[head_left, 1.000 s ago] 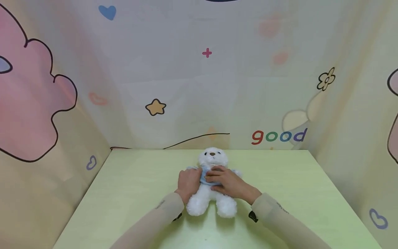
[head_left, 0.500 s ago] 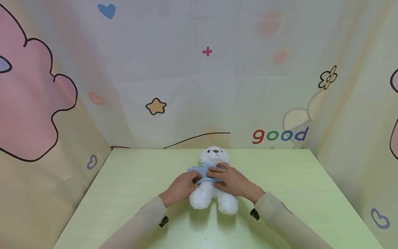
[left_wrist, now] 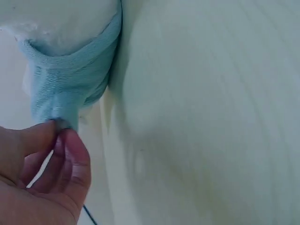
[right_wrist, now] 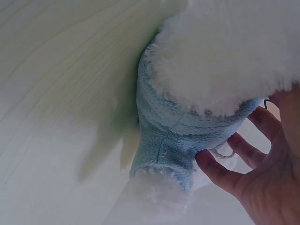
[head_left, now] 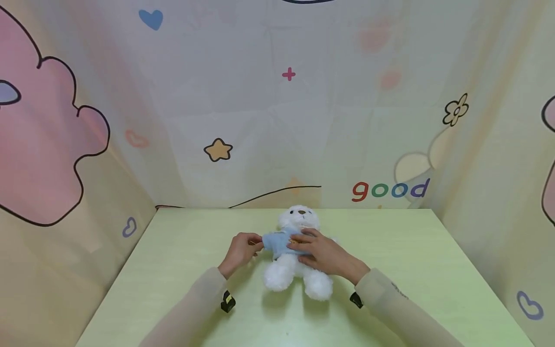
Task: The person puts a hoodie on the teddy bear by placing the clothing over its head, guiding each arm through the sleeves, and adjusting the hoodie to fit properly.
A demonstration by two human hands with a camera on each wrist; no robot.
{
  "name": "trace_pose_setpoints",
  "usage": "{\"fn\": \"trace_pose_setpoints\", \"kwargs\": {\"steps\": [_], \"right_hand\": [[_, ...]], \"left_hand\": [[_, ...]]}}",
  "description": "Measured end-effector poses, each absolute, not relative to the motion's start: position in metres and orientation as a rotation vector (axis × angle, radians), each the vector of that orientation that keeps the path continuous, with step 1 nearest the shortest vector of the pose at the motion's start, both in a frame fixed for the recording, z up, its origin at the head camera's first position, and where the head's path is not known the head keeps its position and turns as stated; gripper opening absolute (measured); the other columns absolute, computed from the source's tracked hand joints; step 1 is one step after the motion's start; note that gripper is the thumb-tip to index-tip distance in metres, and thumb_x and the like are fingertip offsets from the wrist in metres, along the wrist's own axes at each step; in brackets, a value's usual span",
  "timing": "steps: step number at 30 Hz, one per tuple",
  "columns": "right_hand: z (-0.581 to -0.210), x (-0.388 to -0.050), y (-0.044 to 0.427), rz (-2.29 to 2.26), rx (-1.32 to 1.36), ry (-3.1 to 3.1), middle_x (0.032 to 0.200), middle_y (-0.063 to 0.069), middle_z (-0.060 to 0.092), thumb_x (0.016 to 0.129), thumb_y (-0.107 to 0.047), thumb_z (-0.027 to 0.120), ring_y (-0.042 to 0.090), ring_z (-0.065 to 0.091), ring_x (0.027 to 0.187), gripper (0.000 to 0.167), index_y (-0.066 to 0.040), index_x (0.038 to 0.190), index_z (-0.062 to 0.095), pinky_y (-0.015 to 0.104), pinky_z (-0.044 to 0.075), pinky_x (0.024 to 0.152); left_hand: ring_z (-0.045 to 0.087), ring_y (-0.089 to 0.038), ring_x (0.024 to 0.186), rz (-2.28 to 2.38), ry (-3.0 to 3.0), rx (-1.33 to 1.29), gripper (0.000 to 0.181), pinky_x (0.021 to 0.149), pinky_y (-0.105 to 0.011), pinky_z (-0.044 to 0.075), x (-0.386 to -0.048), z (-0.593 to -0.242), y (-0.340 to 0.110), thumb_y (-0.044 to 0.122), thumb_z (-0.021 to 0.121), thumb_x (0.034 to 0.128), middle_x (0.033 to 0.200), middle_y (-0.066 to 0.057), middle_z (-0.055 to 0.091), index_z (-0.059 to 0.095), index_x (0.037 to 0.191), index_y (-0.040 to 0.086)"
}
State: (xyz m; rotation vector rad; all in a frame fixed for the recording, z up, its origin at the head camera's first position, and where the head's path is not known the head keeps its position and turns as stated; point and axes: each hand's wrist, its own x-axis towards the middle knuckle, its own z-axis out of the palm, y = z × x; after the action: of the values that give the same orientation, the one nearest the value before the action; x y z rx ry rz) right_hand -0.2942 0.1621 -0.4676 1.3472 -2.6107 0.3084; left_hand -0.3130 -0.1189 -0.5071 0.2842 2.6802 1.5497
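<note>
A white plush teddy bear (head_left: 281, 274) lies on its back, face up, wearing a light blue shirt (head_left: 281, 242). At the bear's arm on the left side, my left hand (head_left: 240, 251) pinches the end of the shirt's sleeve (left_wrist: 65, 105) between thumb and fingertips. No white paw shows past that sleeve end, whereas a fluffy paw (right_wrist: 159, 192) sticks out of the other sleeve in the right wrist view. My right hand (head_left: 326, 251) rests on the bear's chest with its fingers spread, covering part of the shirt front.
The pale green tabletop (head_left: 186, 241) extends around the bear on all sides. Behind it hangs a printed cloth backdrop (head_left: 260, 111), with cloth walls at left and right. A dark strap piece (head_left: 227, 301) shows below my left sleeve cuff.
My left hand has moved left from the bear's side to the sleeve end, which it now pinches and draws outward. The blue sleeve is stretched out further; my right hand stays on the chest.
</note>
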Motion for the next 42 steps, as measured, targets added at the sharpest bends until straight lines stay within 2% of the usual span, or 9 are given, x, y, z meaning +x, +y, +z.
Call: {"fn": "trace_pose_setpoints", "kwargs": {"steps": [5, 12, 16, 22, 27, 31, 34, 38, 42], "right_hand": [[-0.469, -0.295, 0.164, 0.321, 1.343, -2.608, 0.143, 0.006, 0.056, 0.094, -0.027, 0.066, 0.038, 0.044, 0.136, 0.045, -0.020, 0.138, 0.058, 0.050, 0.045, 0.105], [-0.467, -0.296, 0.163, 0.277, 1.356, -2.613, 0.143, 0.006, 0.056, 0.094, -0.029, 0.065, 0.037, 0.045, 0.137, 0.045, -0.020, 0.138, 0.059, 0.050, 0.044, 0.106], [-0.466, -0.297, 0.161, 0.245, 1.342, -2.620, 0.143, 0.004, 0.057, 0.094, -0.031, 0.066, 0.035, 0.045, 0.136, 0.044, -0.021, 0.137, 0.060, 0.049, 0.044, 0.106], [-0.465, -0.297, 0.155, 0.138, 1.302, -2.546, 0.138, 0.000, 0.061, 0.092, -0.033, 0.067, 0.028, 0.050, 0.127, 0.041, -0.023, 0.131, 0.064, 0.051, 0.044, 0.091], [-0.464, -0.299, 0.150, 0.156, 1.363, -2.531, 0.134, 0.001, 0.060, 0.091, -0.026, 0.065, 0.026, 0.050, 0.125, 0.044, -0.023, 0.135, 0.059, 0.046, 0.049, 0.093], [-0.461, -0.300, 0.145, 0.122, 1.355, -2.609, 0.136, 0.000, 0.056, 0.092, -0.024, 0.058, 0.023, 0.046, 0.126, 0.047, -0.030, 0.138, 0.056, 0.043, 0.048, 0.087], [-0.461, -0.300, 0.143, 0.092, 1.339, -2.654, 0.137, 0.000, 0.054, 0.091, -0.026, 0.056, 0.024, 0.045, 0.126, 0.044, -0.030, 0.134, 0.060, 0.042, 0.046, 0.083], [-0.463, -0.301, 0.143, 0.109, 1.335, -2.660, 0.134, -0.001, 0.055, 0.089, -0.027, 0.057, 0.024, 0.047, 0.122, 0.042, -0.028, 0.131, 0.062, 0.043, 0.047, 0.084], [-0.465, -0.301, 0.143, 0.101, 1.328, -2.650, 0.130, -0.001, 0.056, 0.087, -0.028, 0.058, 0.022, 0.046, 0.117, 0.047, -0.030, 0.134, 0.059, 0.042, 0.048, 0.083]], "left_hand": [[0.071, -0.026, 0.085, 1.752, 2.538, 0.294, 0.020, 0.069, -0.038, 0.059, -0.316, -0.517, -0.117, 0.008, 0.067, 0.0914, 0.098, -0.015, 0.074, 0.072, 0.110, 0.002], [0.071, -0.022, 0.075, 1.793, 2.490, 0.280, 0.028, 0.064, -0.033, 0.058, -0.318, -0.519, -0.112, 0.010, 0.066, 0.0929, 0.094, -0.017, 0.074, 0.067, 0.118, -0.002], [0.070, -0.019, 0.072, 1.751, 2.486, 0.283, 0.025, 0.060, -0.029, 0.056, -0.318, -0.517, -0.108, 0.011, 0.064, 0.0946, 0.094, -0.015, 0.073, 0.066, 0.116, -0.002], [0.073, -0.026, 0.076, 1.679, 2.485, 0.328, 0.014, 0.057, -0.036, 0.056, -0.317, -0.512, -0.104, 0.005, 0.053, 0.0963, 0.098, -0.015, 0.071, 0.061, 0.106, -0.001], [0.069, -0.033, 0.073, 1.669, 2.503, 0.347, 0.015, 0.058, -0.038, 0.055, -0.316, -0.511, -0.104, 0.003, 0.051, 0.0964, 0.087, -0.016, 0.071, 0.056, 0.110, 0.002], [0.060, -0.023, 0.059, 1.650, 2.578, 0.355, 0.026, 0.053, -0.030, 0.049, -0.315, -0.511, -0.104, 0.004, 0.052, 0.0952, 0.081, -0.019, 0.068, 0.060, 0.120, 0.006], [0.055, -0.012, 0.054, 1.632, 2.639, 0.356, 0.028, 0.050, -0.026, 0.045, -0.316, -0.511, -0.106, 0.003, 0.052, 0.0938, 0.081, -0.021, 0.068, 0.064, 0.118, 0.007], [0.061, -0.019, 0.060, 1.612, 2.630, 0.356, 0.022, 0.052, -0.028, 0.049, -0.317, -0.510, -0.111, 0.004, 0.053, 0.0951, 0.084, -0.021, 0.070, 0.065, 0.113, 0.008], [0.069, -0.027, 0.072, 1.599, 2.500, 0.398, 0.024, 0.061, -0.034, 0.056, -0.320, -0.508, -0.113, 0.008, 0.055, 0.0964, 0.092, -0.019, 0.070, 0.061, 0.119, 0.006]]}}
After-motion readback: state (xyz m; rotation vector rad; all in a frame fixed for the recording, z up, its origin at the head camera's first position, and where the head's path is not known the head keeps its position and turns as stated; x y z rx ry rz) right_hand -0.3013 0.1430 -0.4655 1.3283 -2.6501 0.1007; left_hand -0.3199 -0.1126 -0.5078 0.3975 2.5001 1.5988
